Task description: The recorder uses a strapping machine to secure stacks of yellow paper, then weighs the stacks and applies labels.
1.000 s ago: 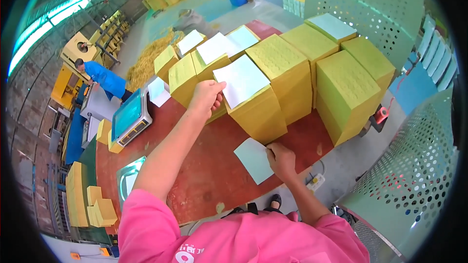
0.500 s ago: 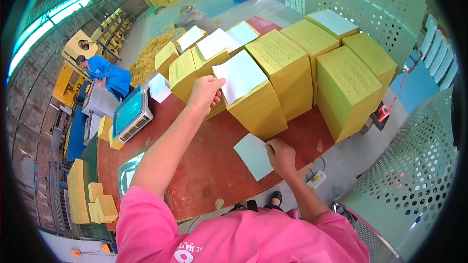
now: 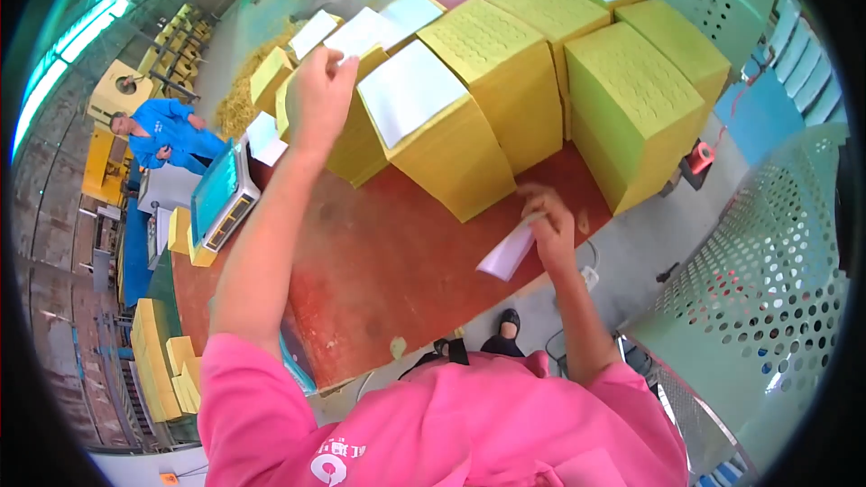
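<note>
1. Right hand (image 3: 550,221) closed on one end of a pale sheet (image 3: 507,254), above the red counter (image 3: 370,298); this end grip seemingly lets the rest hang free, curled and narrow
2. Left hand (image 3: 320,97) raised near a white sheet (image 3: 361,32), fingers drawn in; whether they grip anything, I cannot tell
3. Another sheet (image 3: 410,90) lies flat on the front yellow stack (image 3: 446,162), probably kept flat by its broad top
4. Neighbouring yellow stacks (image 3: 523,95) stand close together, perhaps for steadiness
</note>
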`<state>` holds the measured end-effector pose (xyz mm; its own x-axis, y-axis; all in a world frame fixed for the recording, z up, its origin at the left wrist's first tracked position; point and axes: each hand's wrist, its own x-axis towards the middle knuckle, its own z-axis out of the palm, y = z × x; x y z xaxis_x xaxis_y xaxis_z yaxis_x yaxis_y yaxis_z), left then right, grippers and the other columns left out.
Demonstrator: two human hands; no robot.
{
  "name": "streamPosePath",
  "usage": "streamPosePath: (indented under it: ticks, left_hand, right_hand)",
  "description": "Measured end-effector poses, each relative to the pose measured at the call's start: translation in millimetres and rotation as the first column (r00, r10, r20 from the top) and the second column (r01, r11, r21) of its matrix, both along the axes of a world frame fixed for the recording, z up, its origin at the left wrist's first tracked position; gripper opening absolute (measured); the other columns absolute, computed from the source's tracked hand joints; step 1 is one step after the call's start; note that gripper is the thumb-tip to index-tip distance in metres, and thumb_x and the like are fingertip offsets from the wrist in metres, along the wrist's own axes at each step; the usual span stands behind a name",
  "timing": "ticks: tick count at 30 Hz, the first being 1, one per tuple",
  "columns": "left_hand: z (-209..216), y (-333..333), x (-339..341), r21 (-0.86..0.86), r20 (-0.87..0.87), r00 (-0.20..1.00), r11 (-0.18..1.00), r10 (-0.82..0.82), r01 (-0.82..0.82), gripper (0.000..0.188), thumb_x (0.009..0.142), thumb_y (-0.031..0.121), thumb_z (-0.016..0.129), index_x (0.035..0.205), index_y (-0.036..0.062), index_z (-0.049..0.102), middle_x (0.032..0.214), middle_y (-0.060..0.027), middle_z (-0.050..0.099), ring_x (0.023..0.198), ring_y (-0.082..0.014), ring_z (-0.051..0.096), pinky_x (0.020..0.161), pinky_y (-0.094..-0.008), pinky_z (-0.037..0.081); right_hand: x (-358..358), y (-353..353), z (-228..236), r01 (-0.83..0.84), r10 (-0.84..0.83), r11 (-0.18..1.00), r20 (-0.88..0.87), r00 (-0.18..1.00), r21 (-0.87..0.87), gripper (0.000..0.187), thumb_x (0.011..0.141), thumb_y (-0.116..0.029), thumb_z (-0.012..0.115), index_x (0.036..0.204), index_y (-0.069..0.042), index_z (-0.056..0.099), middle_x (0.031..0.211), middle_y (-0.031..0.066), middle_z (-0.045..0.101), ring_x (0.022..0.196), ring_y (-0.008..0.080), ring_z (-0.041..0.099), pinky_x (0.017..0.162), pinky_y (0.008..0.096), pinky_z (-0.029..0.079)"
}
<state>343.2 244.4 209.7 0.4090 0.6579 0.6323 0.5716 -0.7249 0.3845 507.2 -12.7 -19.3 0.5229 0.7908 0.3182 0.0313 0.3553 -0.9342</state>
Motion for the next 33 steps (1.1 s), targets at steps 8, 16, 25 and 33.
streamPosePath:
  ticks: [8,16,25,33]
  left_hand:
    - [-42.5,-18.5,61.7,-0.096,-0.445,0.891,0.994,-0.092,0.055,0.038,0.094,0.031,0.047,0.110,0.0004,0.061,0.104,-0.0184,0.064,0.100,-0.0365,0.059,0.088,-0.0420,0.046]
    - [-32.1,-124.8,-42.2,-0.240,-0.366,0.759,0.843,-0.538,0.482,0.038,0.092,0.014,0.048,0.126,-0.0015,0.054,0.135,-0.0202,0.051,0.129,-0.0352,0.045,0.110,-0.0414,0.030]
    - [-7.2,-213.1,-133.9,-0.171,-0.485,0.618,0.760,-0.619,0.628,0.043,0.089,0.011,0.053,0.130,0.0009,0.052,0.142,-0.0201,0.043,0.133,-0.0409,0.036,0.110,-0.0511,0.027]
    - [-48.2,-204.1,-159.0,-0.568,0.106,0.754,0.582,-0.649,0.582,0.047,0.097,0.021,0.043,0.136,-0.0045,0.043,0.134,-0.0178,0.051,0.123,-0.0276,0.049,0.106,-0.0342,0.035]
  right_hand:
    - [-12.1,29.7,-0.1,0.162,-0.169,0.968,-0.024,0.985,-0.194,0.026,0.073,0.003,0.044,0.094,0.005,0.060,0.112,0.0099,0.062,0.086,0.0136,0.056,0.075,0.0261,0.046]
    - [-90.2,-88.5,9.3,-0.250,0.121,0.962,-0.650,0.751,-0.110,0.006,0.079,-0.005,0.055,0.082,-0.001,0.058,0.092,0.0113,0.066,0.077,0.0170,0.061,0.071,0.0299,0.050]
    - [-210.5,-147.6,-52.1,-0.270,0.124,0.961,-0.969,0.212,0.064,0.015,0.085,-0.015,0.050,0.086,-0.002,0.057,0.088,0.0089,0.062,0.072,0.0186,0.055,0.070,0.0325,0.046]
    - [-238.5,-171.2,34.5,-0.011,-0.296,0.938,-0.818,0.493,-0.347,0.021,0.072,-0.004,0.056,0.092,-0.002,0.063,0.085,0.0082,0.065,0.080,0.0186,0.061,0.071,0.0301,0.047]
